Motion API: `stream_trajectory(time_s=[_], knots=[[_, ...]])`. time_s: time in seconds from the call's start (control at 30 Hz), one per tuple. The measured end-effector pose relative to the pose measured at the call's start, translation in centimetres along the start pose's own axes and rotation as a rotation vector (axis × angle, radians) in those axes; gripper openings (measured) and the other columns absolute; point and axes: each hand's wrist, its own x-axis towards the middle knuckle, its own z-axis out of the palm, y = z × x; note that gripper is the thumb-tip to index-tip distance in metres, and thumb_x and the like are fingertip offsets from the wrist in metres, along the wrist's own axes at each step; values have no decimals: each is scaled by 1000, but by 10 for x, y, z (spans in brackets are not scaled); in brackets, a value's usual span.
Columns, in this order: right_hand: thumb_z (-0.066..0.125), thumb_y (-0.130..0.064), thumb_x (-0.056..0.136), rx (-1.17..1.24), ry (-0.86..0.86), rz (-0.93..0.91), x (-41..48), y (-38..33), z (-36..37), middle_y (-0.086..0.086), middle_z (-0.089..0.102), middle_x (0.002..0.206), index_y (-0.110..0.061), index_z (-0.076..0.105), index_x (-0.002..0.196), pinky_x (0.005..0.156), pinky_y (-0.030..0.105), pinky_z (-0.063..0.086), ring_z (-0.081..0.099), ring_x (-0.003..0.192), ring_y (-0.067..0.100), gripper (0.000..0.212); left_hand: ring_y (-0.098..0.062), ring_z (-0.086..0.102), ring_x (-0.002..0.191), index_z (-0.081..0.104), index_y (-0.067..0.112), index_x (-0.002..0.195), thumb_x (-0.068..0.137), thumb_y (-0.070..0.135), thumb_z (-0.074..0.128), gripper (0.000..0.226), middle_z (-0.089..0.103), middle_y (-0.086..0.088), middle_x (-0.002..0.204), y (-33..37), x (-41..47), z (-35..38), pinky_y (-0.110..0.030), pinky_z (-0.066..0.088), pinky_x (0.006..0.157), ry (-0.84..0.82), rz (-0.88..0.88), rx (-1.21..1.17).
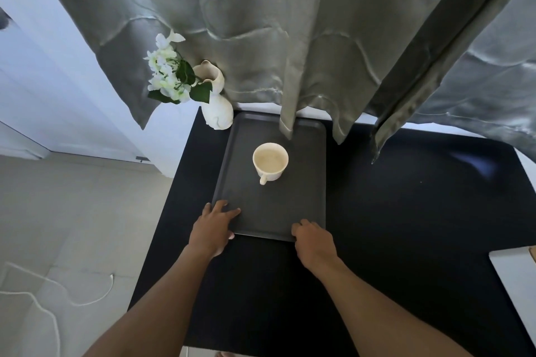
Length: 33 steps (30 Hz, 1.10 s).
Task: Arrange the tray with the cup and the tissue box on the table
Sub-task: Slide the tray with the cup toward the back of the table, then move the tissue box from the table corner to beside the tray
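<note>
Both hands' fingers [232,211] clamp the near edge of the tray [275,206], cup [270,161] beyond.

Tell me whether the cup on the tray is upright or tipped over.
Upright. The cup stands on the tray with its round open mouth facing up and its handle pointing toward the person.

Matt dark grey tray [293,206], smooth; glossy cream ceramic cup [270,161]; matt black table [406,211]; sheeny grey cloth curtain [290,38]; smooth white vase [217,107].
</note>
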Motion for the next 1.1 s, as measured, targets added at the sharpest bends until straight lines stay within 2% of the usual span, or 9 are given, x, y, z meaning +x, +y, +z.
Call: stream_trajectory(time_s=[0.33, 0.53, 0.6, 0.77, 0.93, 1.0, 1.03, 1.1], knots=[[53, -7, 92, 2, 35, -8, 6, 11, -2, 8, 54, 122, -13, 54, 121, 87, 36, 46, 51, 110, 24, 29, -41, 14, 150, 33, 35, 153, 94, 23, 64, 68, 21, 0, 163, 8, 12, 0, -53, 33, 114, 32, -29, 14], [55, -5, 90, 15, 87, -6, 6, 12, -3, 8, 55, 119, -12, 55, 117, 86, 35, 47, 51, 109, 24, 28, -44, -5, 151, 20, 26, 158, 98, 16, 51, 68, 10, -9, 166, 20, 5, 13, -52, 14, 121, 105, -101, 53], [57, -5, 89, 34, 103, -5, 2, 12, -3, 8, 56, 117, -12, 56, 116, 87, 35, 47, 52, 108, 24, 27, -43, -9, 151, 16, 23, 158, 100, 19, 48, 67, 8, -15, 165, 26, 1, 17, -53, 10, 122, 140, -134, 40], [54, -9, 91, 98, 131, -2, -10, 19, 2, 7, 58, 114, -12, 57, 114, 84, 35, 47, 53, 104, 23, 23, -38, -8, 153, 22, 18, 156, 103, 30, 45, 59, 12, -18, 165, 47, -14, 17, -52, 4, 123, 178, -114, 14], [50, -18, 95, 167, 169, 25, -29, 28, -4, 6, 59, 106, -13, 60, 103, 81, 36, 49, 54, 95, 20, 14, -28, 10, 153, 40, 18, 148, 102, 31, 47, 48, 33, -9, 158, 74, -31, 7, -47, 8, 123, 190, 29, -33], [50, -22, 95, 193, 207, 34, -36, 30, -11, 3, 59, 102, -15, 59, 101, 76, 34, 49, 55, 89, 17, 13, -28, 26, 149, 48, 18, 143, 102, 29, 48, 42, 43, -8, 151, 86, -39, 1, -46, 19, 121, 189, 81, -61], [49, -24, 96, 201, 226, 37, -40, 31, -14, 2, 59, 101, -16, 59, 101, 72, 32, 48, 54, 86, 16, 13, -28, 39, 141, 53, 18, 137, 101, 28, 48, 37, 50, -7, 144, 93, -42, -1, -45, 30, 118, 188, 98, -74], [47, -27, 97, 210, 260, 65, -51, 32, -20, 1, 58, 96, -17, 58, 98, 66, 30, 42, 52, 78, 13, 15, -26, 61, 113, 61, 17, 121, 101, 26, 47, 26, 65, -7, 122, 108, -50, -6, -44, 49, 99, 175, 115, -123]])
